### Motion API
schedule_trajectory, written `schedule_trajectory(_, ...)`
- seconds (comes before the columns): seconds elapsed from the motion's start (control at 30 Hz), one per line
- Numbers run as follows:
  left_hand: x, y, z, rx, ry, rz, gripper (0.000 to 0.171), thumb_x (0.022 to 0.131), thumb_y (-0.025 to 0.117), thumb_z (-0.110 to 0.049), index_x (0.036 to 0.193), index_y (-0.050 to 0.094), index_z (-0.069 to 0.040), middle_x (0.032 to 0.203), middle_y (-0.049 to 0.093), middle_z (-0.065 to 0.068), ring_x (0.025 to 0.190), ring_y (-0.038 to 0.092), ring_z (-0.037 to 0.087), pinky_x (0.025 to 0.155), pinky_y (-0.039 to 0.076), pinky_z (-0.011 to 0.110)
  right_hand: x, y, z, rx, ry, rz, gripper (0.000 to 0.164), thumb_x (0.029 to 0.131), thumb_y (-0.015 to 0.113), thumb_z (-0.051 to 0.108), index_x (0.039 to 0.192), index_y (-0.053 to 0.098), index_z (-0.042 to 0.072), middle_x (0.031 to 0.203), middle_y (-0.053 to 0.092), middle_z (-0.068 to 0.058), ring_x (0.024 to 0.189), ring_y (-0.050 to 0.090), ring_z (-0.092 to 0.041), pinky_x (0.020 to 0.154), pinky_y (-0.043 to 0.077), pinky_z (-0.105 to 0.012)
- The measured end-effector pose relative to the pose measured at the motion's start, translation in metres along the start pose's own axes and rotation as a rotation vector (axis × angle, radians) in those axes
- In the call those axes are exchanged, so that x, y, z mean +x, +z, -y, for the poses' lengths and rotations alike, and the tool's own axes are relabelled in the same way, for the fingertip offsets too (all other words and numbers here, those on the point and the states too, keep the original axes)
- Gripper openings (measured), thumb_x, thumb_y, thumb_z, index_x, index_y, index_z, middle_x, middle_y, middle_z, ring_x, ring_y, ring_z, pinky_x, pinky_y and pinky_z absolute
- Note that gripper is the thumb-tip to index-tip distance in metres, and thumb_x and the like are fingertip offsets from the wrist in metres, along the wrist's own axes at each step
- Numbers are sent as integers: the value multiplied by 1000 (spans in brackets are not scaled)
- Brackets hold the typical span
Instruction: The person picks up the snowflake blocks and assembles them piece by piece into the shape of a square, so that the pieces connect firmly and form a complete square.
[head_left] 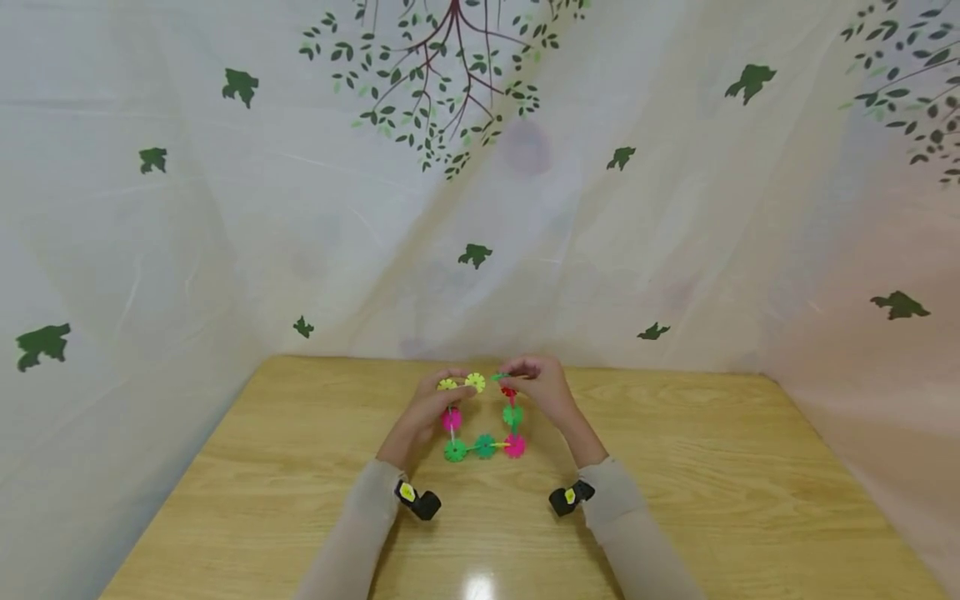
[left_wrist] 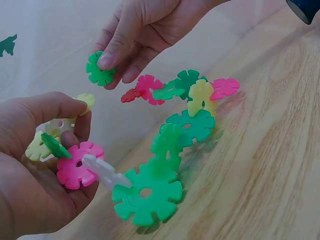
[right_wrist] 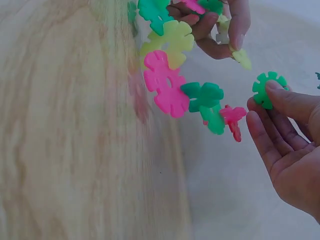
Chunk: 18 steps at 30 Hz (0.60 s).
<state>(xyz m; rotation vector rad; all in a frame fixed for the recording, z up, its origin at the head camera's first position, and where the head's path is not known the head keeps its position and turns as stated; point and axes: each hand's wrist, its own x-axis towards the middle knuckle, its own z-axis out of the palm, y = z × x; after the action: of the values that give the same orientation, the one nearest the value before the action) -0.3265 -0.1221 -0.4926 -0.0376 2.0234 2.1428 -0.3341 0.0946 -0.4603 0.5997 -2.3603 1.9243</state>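
A U-shaped chain of interlocking snowflake discs runs from a yellow disc at one end to a red disc at the other. My left hand grips the yellow end between thumb and fingers, near a pink disc and a white one. Lower in the chain, a large green disc is close to the tabletop. My right hand pinches a single green disc between thumb and fingers. That disc is apart from both chain ends in the right wrist view.
The wooden table lies under both hands. Behind it hangs a pale cloth printed with leaves and green birds. A black wrist camera is strapped to each sleeve.
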Motion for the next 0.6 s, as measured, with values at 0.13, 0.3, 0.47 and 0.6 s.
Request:
schedule_trajectory(0.13,-2,-1,1,38,4,19,31,89,74,-10,119,67,-4,82,60,-3,74,57,11,60,48,19,0,1,-3,-5,6,-3,15,86,76,-6,99,72,-13,97,73,-31,78,73,-14,73,61,-27)
schedule_trajectory(0.3,-2,-1,3,24,12,30,34,89,74,-9,121,66,-2,87,64,-1,81,61,15,67,51,20,2,4,-9,-21,11,12,16,85,78,-6,98,73,-12,96,73,-30,76,71,-18,68,60,-34)
schedule_trajectory(0.47,-2,-1,4,35,16,31,32,90,74,-9,120,67,-3,87,66,0,82,63,14,70,53,22,2,8,-12,-25,26,25,15,86,78,-2,99,74,-9,98,74,-27,77,71,-15,68,57,-25)
schedule_trajectory(0.6,-3,-1,2,44,24,42,33,89,74,-10,121,67,-4,87,69,0,82,65,14,70,53,22,2,8,-13,-12,9,27,14,86,77,-3,98,73,-11,99,74,-28,78,70,-7,70,57,-20)
